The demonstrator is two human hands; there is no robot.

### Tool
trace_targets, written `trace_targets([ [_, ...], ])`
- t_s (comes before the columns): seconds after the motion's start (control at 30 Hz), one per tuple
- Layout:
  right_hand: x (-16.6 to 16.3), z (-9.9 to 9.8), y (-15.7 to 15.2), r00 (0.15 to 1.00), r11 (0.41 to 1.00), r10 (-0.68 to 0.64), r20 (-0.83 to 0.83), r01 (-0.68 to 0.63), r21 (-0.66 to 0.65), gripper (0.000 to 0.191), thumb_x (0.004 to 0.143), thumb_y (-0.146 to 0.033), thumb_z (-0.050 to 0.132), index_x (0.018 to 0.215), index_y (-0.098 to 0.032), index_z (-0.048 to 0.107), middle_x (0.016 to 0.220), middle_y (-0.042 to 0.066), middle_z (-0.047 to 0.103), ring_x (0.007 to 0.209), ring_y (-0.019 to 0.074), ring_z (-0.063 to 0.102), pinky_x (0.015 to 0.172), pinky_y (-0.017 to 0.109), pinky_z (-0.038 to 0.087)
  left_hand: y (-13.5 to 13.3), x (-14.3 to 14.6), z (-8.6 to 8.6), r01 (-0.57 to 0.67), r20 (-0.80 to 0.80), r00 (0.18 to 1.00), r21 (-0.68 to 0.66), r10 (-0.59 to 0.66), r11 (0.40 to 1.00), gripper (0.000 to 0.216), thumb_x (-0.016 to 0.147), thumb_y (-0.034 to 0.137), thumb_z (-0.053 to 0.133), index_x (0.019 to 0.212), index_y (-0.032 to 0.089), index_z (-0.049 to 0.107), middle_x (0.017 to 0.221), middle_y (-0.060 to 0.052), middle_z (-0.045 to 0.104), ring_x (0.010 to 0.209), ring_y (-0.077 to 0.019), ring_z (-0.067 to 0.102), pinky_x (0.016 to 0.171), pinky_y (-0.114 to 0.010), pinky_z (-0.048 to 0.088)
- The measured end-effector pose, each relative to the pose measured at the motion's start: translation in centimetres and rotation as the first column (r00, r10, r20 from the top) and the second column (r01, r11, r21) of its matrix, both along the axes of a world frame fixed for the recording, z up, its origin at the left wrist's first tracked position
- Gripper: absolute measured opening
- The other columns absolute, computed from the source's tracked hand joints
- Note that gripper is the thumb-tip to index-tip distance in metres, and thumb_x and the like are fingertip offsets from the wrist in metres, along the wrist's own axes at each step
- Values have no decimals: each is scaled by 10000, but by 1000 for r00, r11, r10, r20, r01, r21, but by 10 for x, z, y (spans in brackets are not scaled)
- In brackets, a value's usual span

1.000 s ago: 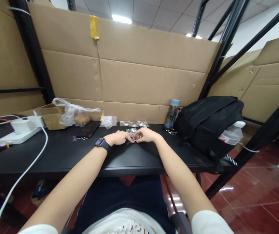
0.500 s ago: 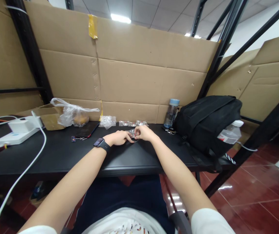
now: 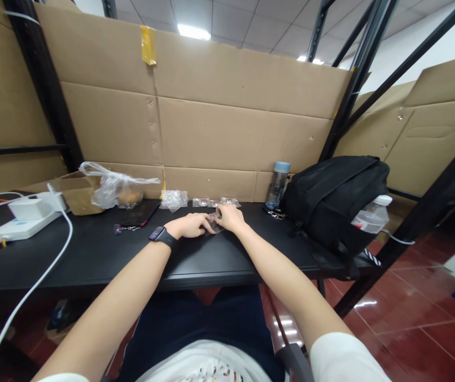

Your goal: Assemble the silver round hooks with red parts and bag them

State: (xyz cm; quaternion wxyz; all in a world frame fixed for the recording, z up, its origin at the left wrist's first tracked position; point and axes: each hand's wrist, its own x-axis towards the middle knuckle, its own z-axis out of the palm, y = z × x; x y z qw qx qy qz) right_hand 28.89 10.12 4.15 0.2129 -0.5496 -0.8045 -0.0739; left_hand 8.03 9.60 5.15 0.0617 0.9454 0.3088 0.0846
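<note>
Both my hands rest near the middle of the black table [image 3: 92, 254]. My left hand [image 3: 189, 224], with a dark watch on its wrist, lies with its fingers stretched onto a small clear plastic packet [image 3: 213, 223]. My right hand [image 3: 227, 216] pinches the far end of that same packet, fingers curled. What is inside the packet is too small to make out. Just beyond my hands, several small clear packets with red bits [image 3: 216, 202] lie in a row against the cardboard wall.
A black backpack [image 3: 336, 199] with a water bottle [image 3: 370, 217] in its pocket fills the table's right end. A blue-capped bottle [image 3: 277, 185], keys [image 3: 277, 214], a phone [image 3: 142, 211], a clear bag [image 3: 116, 185], a cardboard box [image 3: 78, 192] and a white power strip with cable [image 3: 24, 220] stand around.
My right hand has moved a little farther from me and up along the packet. My left fingers have flattened onto it. The camera has drifted slightly.
</note>
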Motion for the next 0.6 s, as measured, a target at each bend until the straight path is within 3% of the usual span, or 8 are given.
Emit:
trace_targets([
  [0.1, 12, 6, 1, 965, 966, 255, -56, -257, -24, 340, 750, -356, 809, 1020, -204, 669, 1001, 61, 642, 929, 204, 588, 789, 278, 427, 0, -1, 2, 7, 57, 998, 51, -9, 999, 360, 742, 137, 625, 1006, 331, 774, 1276, 23, 652, 1153, -214, 625, 1053, -289, 427],
  [0.2, 29, 14, 2, 902, 916, 385, -195, -400, -39, 244, 858, -336, 702, 1043, -178, 675, 850, 15, 629, 771, 147, 560, 730, 249, 411, 0, 1, 1, -54, 105, 993, 102, 43, 993, 400, 669, 144, 688, 1049, 270, 689, 1122, -1, 699, 1044, -223, 656, 922, -284, 477],
  [0.27, 39, 17, 3, 891, 912, 383, -245, -406, -52, 180, 869, -211, 645, 1041, -169, 678, 800, -8, 616, 693, 122, 526, 679, 230, 392, 0, 4, -1, -129, 136, 985, 154, 108, 980, 438, 659, 161, 704, 1081, 247, 628, 1077, -19, 705, 1019, -241, 658, 869, -302, 476],
  [0.37, 44, 14, 8, 911, 921, 367, -185, -385, -68, 326, 690, -66, 736, 998, -168, 703, 834, -14, 619, 694, 112, 504, 659, 216, 373, 2, 9, -7, -209, 172, 970, 246, 170, 946, 330, 726, 209, 683, 1046, 233, 605, 1066, -49, 704, 1047, -266, 645, 871, -339, 446],
  [0.43, 42, 9, 10, 931, 932, 339, -137, -352, -86, 361, 619, -72, 800, 958, -170, 722, 842, -11, 628, 706, 116, 507, 661, 217, 368, 4, 11, -10, -227, 186, 966, 283, 179, 932, 174, 799, 238, 637, 973, 234, 626, 1045, -50, 709, 1046, -266, 643, 882, -354, 427],
  [0.6, 30, 3, 13, 957, 960, 249, -150, -264, -89, 89, 747, -207, 789, 825, -177, 757, 819, 19, 687, 738, 133, 560, 706, 235, 393, 12, 6, -12, -294, 261, 935, 200, 239, 935, 99, 870, 265, 566, 891, 243, 661, 935, -11, 741, 904, -222, 678, 830, -320, 433],
])
